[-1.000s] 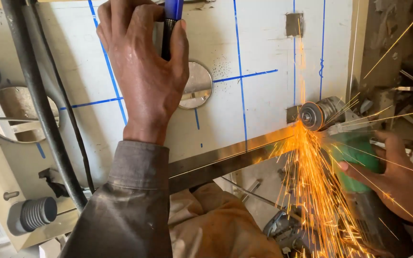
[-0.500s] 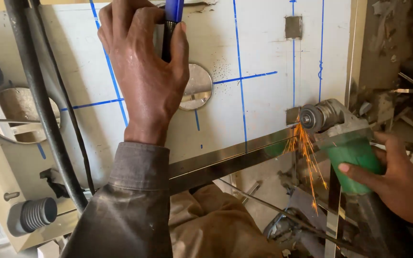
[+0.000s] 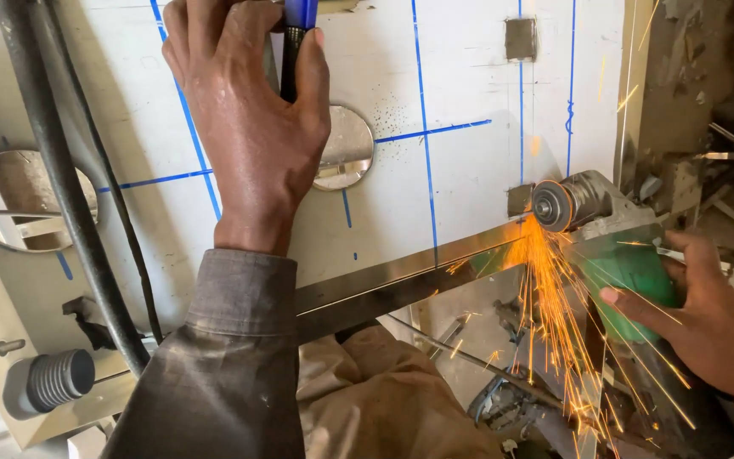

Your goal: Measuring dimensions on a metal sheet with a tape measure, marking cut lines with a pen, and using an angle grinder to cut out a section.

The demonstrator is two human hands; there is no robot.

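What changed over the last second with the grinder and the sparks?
The spark shower shrank half a second ago, then grew again. The green grinder stays in the right hand against the shiny metal bar. The left hand keeps its grip on the blue handle.

White panel (image 3: 469,76), blue gridlines; shiny metal bar (image 3: 401,276) lying across it.
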